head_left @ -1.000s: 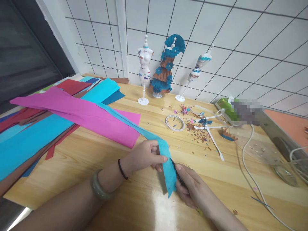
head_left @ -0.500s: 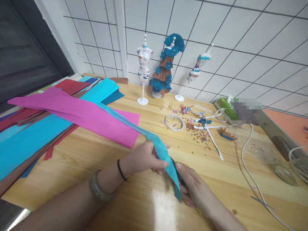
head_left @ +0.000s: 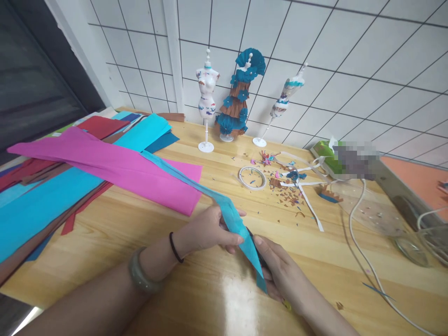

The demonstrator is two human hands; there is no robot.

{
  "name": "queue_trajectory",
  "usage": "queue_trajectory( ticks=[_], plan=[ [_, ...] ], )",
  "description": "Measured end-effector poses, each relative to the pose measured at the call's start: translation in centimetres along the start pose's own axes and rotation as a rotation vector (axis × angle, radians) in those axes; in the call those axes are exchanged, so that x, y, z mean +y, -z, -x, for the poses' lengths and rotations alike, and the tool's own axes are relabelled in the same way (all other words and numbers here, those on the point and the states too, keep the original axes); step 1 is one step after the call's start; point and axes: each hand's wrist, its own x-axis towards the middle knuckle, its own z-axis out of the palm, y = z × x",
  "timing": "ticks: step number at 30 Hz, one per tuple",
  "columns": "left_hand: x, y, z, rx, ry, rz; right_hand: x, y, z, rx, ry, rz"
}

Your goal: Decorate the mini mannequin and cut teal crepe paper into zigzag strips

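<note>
A long turquoise crepe paper strip (head_left: 234, 219) runs from the paper pile down to a pointed, darker end above the table. My left hand (head_left: 210, 231) pinches it near that end, thumb on top and fingers underneath. Close beside the strip's right edge, my right hand (head_left: 280, 268) is closed round dark scissors (head_left: 262, 259), largely covered by the paper and my fingers. A bit of yellow shows under this hand. The strip crosses a folded pink paper sheet (head_left: 168, 184) lying on the table.
Stacked coloured papers (head_left: 52, 200) cover the left side. Along the wall stand two white dress forms (head_left: 207, 100) and one in a blue and brown paper dress (head_left: 238, 102). A tape roll (head_left: 252, 178), paper scraps (head_left: 289, 196), white strips and a white cable (head_left: 353, 233) lie to the right.
The whole view has shifted very slightly. Both hands keep the same hold, and the strip's lower end has swung a little to the right.
</note>
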Motion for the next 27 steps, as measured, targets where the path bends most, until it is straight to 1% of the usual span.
queue_trajectory(
  ticks=[5,7,10,12,15,18,20,23,25,27],
  plan=[
    [0.0,0.0,0.0,0.013,-0.012,0.015,0.3,-0.1,-0.2,-0.012,0.049,-0.045],
    [0.1,0.1,-0.1,0.024,-0.032,0.030,0.4,0.0,-0.4,0.013,0.087,-0.075],
    [0.1,0.1,-0.1,0.031,-0.045,0.051,0.4,0.5,-0.7,0.072,0.105,-0.143],
    [0.2,0.2,0.0,0.031,-0.040,0.055,0.4,0.8,-0.8,0.081,0.118,-0.165],
    [0.4,0.2,0.1,0.018,-0.033,0.061,0.2,1.0,-0.7,0.057,0.154,-0.076],
    [0.5,0.1,0.1,0.008,-0.039,0.066,0.2,0.9,-0.6,0.040,0.144,0.076],
    [0.6,0.1,0.1,0.032,-0.048,0.062,0.1,0.7,-0.5,0.033,0.120,0.126],
    [0.7,0.1,0.0,0.078,-0.070,0.039,-0.1,0.5,-0.3,0.017,0.080,0.155],
    [0.7,0.1,-0.1,0.081,-0.081,0.035,-0.1,0.4,-0.2,-0.023,0.080,0.149],
    [0.9,0.1,-0.1,0.080,-0.087,0.043,0.0,0.3,-0.1,-0.057,0.094,0.096]
  ],
)
